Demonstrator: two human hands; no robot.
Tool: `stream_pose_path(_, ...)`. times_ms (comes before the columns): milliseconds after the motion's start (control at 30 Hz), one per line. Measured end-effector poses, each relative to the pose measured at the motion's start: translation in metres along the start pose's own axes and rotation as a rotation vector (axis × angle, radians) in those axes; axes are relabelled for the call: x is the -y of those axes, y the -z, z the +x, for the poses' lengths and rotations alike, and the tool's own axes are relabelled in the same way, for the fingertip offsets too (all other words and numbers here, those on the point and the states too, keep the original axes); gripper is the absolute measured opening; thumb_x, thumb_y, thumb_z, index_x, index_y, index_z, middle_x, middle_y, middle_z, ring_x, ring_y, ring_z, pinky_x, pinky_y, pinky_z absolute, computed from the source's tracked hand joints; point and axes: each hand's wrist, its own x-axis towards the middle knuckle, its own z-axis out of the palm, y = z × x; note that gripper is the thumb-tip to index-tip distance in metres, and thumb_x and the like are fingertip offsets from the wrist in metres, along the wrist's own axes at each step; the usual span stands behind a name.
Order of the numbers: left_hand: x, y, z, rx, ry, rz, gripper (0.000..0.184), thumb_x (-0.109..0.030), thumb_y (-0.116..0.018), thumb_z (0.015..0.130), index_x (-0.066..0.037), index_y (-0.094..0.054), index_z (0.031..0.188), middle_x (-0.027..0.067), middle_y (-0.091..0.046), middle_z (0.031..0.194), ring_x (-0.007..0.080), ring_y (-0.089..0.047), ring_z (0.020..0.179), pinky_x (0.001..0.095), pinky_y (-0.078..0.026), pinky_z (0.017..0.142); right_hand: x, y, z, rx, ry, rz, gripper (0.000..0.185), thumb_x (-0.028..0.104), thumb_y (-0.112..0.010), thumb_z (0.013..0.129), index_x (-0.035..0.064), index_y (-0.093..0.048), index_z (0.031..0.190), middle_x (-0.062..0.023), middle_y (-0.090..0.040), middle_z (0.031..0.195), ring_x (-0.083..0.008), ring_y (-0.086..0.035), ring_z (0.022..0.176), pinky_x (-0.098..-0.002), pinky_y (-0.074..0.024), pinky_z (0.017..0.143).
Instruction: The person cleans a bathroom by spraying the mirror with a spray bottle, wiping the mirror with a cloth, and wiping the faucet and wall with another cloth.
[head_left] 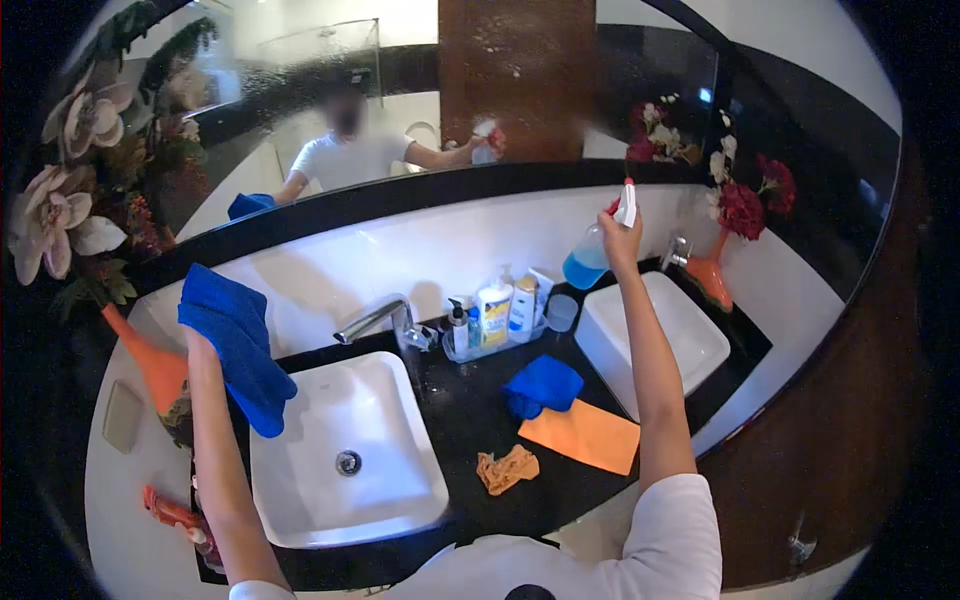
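Spray bottle (585, 264), right of centre in the upper half: your right hand (622, 238) is wrapped around its neck, white-and-red head above the grip, blue liquid below and to the left. Blue towel (228, 330), left of frame, drapes over your left hand (199, 342); fingers covered, cannot tell whether they're closed. Towel's lower end overlaps the upper-left corner of the lower-left sink (335, 430) in view. Mirror (520, 90) across the top, spotted. Centre-right counter: bunched blue cloth (545, 385) touching a flat orange cloth (585, 437).
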Motion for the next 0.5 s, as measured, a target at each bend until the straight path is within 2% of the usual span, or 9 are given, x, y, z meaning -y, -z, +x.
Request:
stream_pose_path(33, 0.002, -0.003, 0.001, -0.053, 0.095, -0.502, 0.029, -0.032, -0.040, 0.095, -0.011, -0.059, 0.102, 0.0063, -0.062, 0.098, 0.0218, -0.059, 0.088, 0.0381, -0.050, 0.080, -0.001, 0.013, 0.000, -0.015, 0.051, -0.023, 0.029, 0.005, -0.064, 0.069, 0.0036, -0.052, 0.095, -0.0058, -0.057, 0.085, -0.0143, -0.055, 0.074, -0.0283, -0.0465, 0.067)
stream_pose_path(133, 0.001, -0.008, 0.007, 0.025, 0.075, -0.568, 0.030, -0.030, -0.038, 0.096, -0.010, -0.058, 0.105, 0.0072, -0.062, 0.099, 0.0218, -0.059, 0.090, 0.0378, -0.050, 0.082, -0.001, 0.046, 0.005, -0.157, 0.146, -0.192, 0.030, 0.005, -0.064, 0.068, 0.0033, -0.052, 0.095, -0.0063, -0.057, 0.085, -0.0148, -0.055, 0.074, -0.0287, -0.0465, 0.069)
stream_pose_path(233, -0.010, -0.012, 0.007, -0.082, 0.129, -0.544, 0.029, -0.029, -0.039, 0.096, -0.009, -0.057, 0.105, 0.0070, -0.062, 0.101, 0.0218, -0.059, 0.092, 0.0366, -0.049, 0.083, 0.006, 0.075, 0.011, -0.192, 0.104, -0.226, 0.030, 0.006, -0.064, 0.067, 0.0028, -0.053, 0.095, -0.0061, -0.057, 0.085, -0.0146, -0.055, 0.075, -0.0285, -0.0461, 0.069)
stream_pose_path(333, -0.022, -0.012, 0.008, 0.068, 0.058, -0.380, 0.029, -0.028, -0.039, 0.096, -0.009, -0.057, 0.106, 0.0064, -0.061, 0.103, 0.0212, -0.058, 0.093, 0.0355, -0.049, 0.084, 0.012, 0.093, 0.008, -0.197, 0.169, -0.248, 0.032, 0.005, -0.063, 0.068, 0.0028, -0.053, 0.098, -0.0058, -0.057, 0.085, -0.0139, -0.054, 0.074, -0.0268, -0.0454, 0.068)
stream_pose_path(433, -0.067, -0.034, -0.005, -0.068, 0.010, -0.342, 0.018, -0.017, -0.053, 0.088, -0.006, -0.059, 0.100, 0.0036, -0.062, 0.087, 0.0162, -0.059, 0.082, 0.0296, -0.050, 0.071, 0.034, 0.102, -0.007, -0.161, 0.202, -0.274, 0.031, 0.003, -0.061, 0.069, 0.0031, -0.053, 0.099, -0.0048, -0.056, 0.085, -0.0121, -0.053, 0.074, -0.0255, -0.0448, 0.068)
stream_pose_path(500, -0.084, -0.036, -0.014, -0.086, -0.116, 0.156, 0.019, -0.018, -0.047, 0.090, -0.007, -0.057, 0.102, 0.0043, -0.061, 0.092, 0.0169, -0.059, 0.085, 0.0300, -0.049, 0.075, 0.036, 0.111, -0.024, -0.065, 0.218, -0.242, 0.035, 0.002, -0.060, 0.070, 0.0028, -0.054, 0.105, -0.0047, -0.058, 0.089, -0.0099, -0.053, 0.075, -0.0245, -0.0449, 0.068)
